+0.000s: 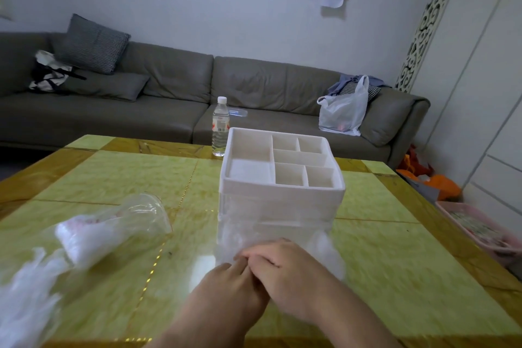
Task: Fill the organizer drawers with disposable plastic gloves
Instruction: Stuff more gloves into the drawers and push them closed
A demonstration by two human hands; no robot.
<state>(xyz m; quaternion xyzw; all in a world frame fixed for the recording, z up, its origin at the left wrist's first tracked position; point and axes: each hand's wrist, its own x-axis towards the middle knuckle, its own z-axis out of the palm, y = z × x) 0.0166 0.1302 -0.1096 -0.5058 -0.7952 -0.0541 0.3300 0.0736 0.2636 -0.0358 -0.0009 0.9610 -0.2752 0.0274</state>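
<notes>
A white organizer (282,192) with open top compartments and clear front drawers stands on the table's middle. Crumpled translucent gloves (324,251) bulge at its lowest drawer front. My left hand (226,288) and my right hand (285,271) meet at that drawer, fingertips together against the plastic; blur hides whether they pinch a glove. A clear bag of gloves (113,229) lies on its side at the left. Loose gloves (25,297) are heaped at the lower left edge.
A water bottle (220,127) stands behind the organizer on the yellow-green table (395,248). A grey sofa (169,99) with a white plastic bag (344,110) lies beyond. A pink basket (480,229) sits on the floor at the right.
</notes>
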